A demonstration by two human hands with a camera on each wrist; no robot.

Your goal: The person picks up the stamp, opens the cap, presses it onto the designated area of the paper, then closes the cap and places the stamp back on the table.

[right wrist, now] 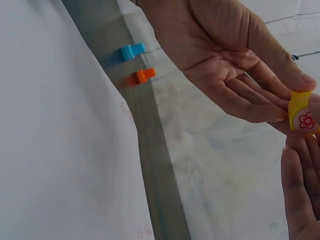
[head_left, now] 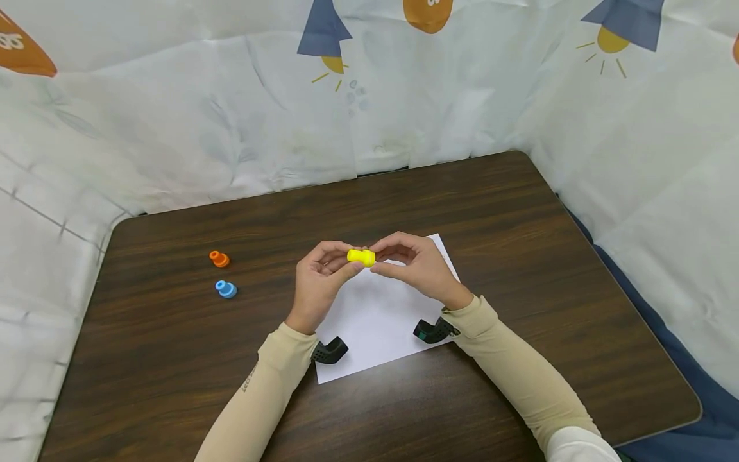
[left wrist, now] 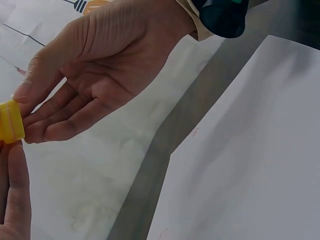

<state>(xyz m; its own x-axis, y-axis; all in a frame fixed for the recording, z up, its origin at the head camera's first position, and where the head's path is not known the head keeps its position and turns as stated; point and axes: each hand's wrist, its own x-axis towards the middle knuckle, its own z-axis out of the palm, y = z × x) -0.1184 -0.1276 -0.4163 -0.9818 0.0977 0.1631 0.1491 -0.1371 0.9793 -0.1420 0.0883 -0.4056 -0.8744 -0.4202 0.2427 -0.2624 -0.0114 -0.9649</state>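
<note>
A small yellow toy stamp (head_left: pixel 360 258) lies sideways between both hands, raised over the white paper (head_left: pixel 375 321). My left hand (head_left: pixel 320 276) pinches its narrower handle end between thumb and fingers. My right hand (head_left: pixel 418 266) holds the wider end with thumb and fingertips. In the right wrist view the face of the yellow stamp (right wrist: pixel 299 125) carries a red flower. Only part of the yellow stamp (left wrist: pixel 11 121) enters the left wrist view. Faint red prints (right wrist: pixel 144 230) show near the paper's edge.
An orange stamp (head_left: pixel 219 258) and a blue stamp (head_left: pixel 226 289) stand on the dark wooden table (head_left: pixel 173 359), left of the paper. A white patterned curtain (head_left: pixel 231 115) hangs behind the table and along its sides.
</note>
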